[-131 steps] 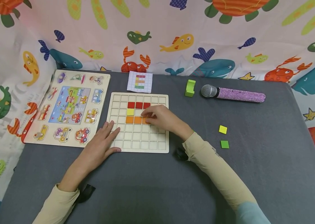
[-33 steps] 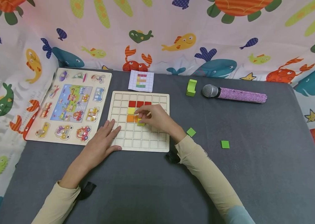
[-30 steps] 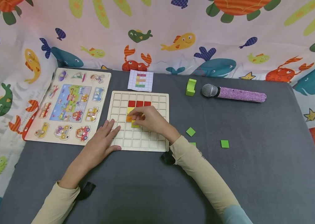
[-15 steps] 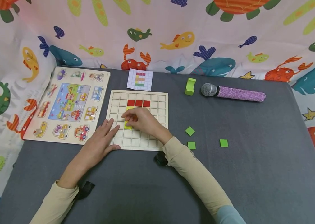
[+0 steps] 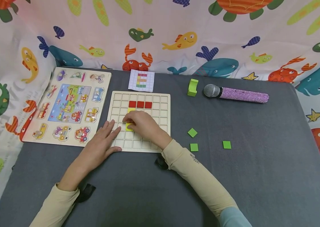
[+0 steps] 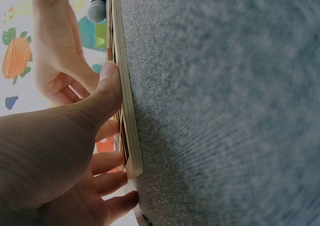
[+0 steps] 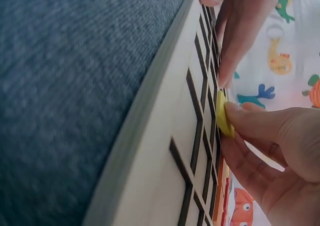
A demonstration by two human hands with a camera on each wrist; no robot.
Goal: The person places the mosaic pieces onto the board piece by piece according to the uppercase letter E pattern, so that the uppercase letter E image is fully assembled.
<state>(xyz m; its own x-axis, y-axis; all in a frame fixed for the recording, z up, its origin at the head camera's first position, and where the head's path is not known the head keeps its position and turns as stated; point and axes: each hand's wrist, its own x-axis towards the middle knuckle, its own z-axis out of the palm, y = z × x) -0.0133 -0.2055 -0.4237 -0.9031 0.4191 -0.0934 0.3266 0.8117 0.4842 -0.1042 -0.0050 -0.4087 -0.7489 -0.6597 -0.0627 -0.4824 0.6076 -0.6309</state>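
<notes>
A wooden grid board [image 5: 148, 143] lies on the grey table. My right hand [image 5: 144, 126] pinches a yellow tile [image 7: 223, 117] between thumb and fingers, at the left part of the grid below the coloured rows. Red tiles [image 5: 140, 104] fill part of an upper row. Another yellow tile [image 5: 131, 109] shows partly beneath them. In the head view my right hand covers the orange tiles [image 7: 220, 191], of which edges appear in the right wrist view. My left hand [image 5: 98, 146] rests with spread fingers on the board's left edge, thumb at the near corner.
Green tiles [image 5: 226, 145] lie on the table right of the board. A pattern card [image 5: 141, 80] with coloured squares sits behind it. A picture peg puzzle [image 5: 97, 75] stands at left. A green block [image 5: 192, 87] and a microphone [image 5: 243, 94] lie at back right.
The yellow tile from the right side of the table is now in my right hand, which has moved left across the board. Two green tiles have come into view. My left hand stays put.
</notes>
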